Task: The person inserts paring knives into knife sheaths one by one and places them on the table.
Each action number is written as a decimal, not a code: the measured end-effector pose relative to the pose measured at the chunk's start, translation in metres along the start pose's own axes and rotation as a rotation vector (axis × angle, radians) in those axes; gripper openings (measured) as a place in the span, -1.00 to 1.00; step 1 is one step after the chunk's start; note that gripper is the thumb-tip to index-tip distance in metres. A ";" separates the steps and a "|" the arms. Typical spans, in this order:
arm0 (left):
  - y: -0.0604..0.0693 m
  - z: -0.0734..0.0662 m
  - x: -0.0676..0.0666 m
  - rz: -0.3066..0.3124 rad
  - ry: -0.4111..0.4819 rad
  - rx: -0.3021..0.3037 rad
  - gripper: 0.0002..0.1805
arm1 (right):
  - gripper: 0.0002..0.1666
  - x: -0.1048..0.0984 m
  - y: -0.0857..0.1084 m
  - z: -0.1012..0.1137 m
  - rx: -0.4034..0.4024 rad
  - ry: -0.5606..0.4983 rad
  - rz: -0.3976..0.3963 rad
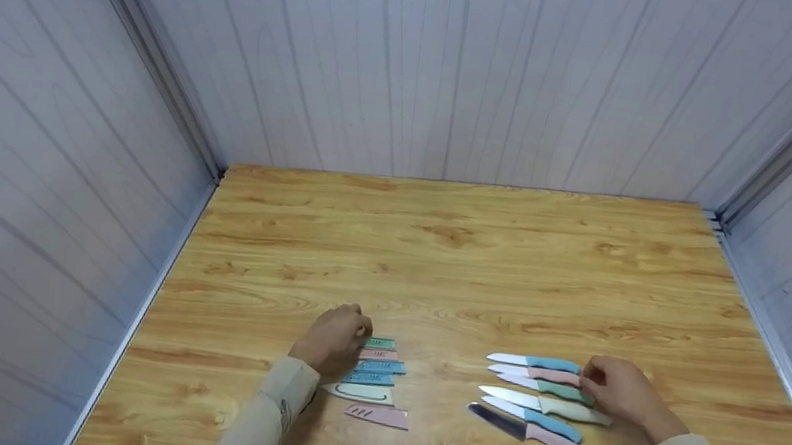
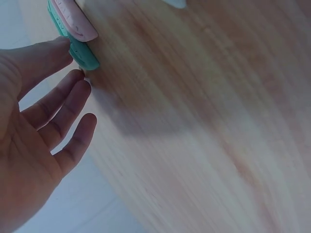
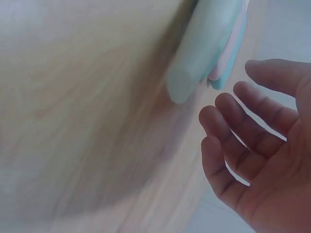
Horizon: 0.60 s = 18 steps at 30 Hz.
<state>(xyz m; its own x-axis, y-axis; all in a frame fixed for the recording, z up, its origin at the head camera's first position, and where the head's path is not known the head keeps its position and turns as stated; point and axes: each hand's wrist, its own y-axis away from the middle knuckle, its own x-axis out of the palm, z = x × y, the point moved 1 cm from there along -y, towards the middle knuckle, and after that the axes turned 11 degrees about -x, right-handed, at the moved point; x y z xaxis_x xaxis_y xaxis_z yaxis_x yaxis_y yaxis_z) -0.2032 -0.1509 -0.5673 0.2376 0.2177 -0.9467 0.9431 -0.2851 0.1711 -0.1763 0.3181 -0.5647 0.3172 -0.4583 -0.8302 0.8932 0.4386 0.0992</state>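
My left hand [image 1: 333, 337] is at the left end of the green knife sheath [image 1: 381, 342], the farthest in a column of sheaths. In the left wrist view, its thumb overlaps the green sheath [image 2: 85, 57], other fingers loosely bent; the index finger is hidden. My right hand [image 1: 623, 392] hovers by the handle ends of several knives, fingers relaxed and nothing between them. Nearest it are a blue-handled knife [image 1: 552, 364], a pink-handled knife [image 1: 558, 377] and a green-handled knife [image 1: 560, 391]. A cream handle [image 3: 206, 43] shows large in the right wrist view.
Below the green sheath lie a pink sheath [image 1: 380, 355], blue sheaths [image 1: 382, 367], a cream sheath [image 1: 363, 394] and a larger pink sheath [image 1: 378, 415]. Nearest me on the right is a pink-handled knife [image 1: 558, 443] with a dark blade. Panel walls [image 1: 415, 66] enclose the wooden table [image 1: 437, 258].
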 end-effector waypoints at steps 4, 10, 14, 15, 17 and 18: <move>0.003 0.001 0.000 0.023 0.055 -0.030 -0.84 | -0.94 0.001 0.002 -0.002 -0.051 0.000 0.005; 0.004 0.001 0.003 0.029 0.046 -0.068 -0.87 | -0.92 0.005 0.003 -0.005 -0.114 0.026 0.008; 0.004 -0.001 0.006 0.040 0.036 -0.102 -0.86 | -0.94 0.007 0.005 -0.006 -0.135 0.055 0.006; 0.004 -0.001 0.006 0.042 0.036 -0.109 -0.86 | -0.94 0.007 0.006 -0.006 -0.141 0.061 0.007; 0.004 -0.002 0.007 0.036 0.054 -0.114 -0.86 | -0.94 0.008 0.007 -0.006 -0.156 0.076 0.007; 0.003 -0.003 0.008 0.033 0.067 -0.112 -0.87 | -0.94 0.009 0.008 -0.006 -0.162 0.082 0.005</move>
<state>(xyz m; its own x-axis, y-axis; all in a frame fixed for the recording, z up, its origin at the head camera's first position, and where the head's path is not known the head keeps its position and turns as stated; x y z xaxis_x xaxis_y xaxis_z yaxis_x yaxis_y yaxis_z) -0.1977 -0.1478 -0.5733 0.2806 0.2728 -0.9202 0.9537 -0.1878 0.2351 -0.1687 0.3220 -0.5746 0.2888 -0.3937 -0.8727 0.8265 0.5626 0.0197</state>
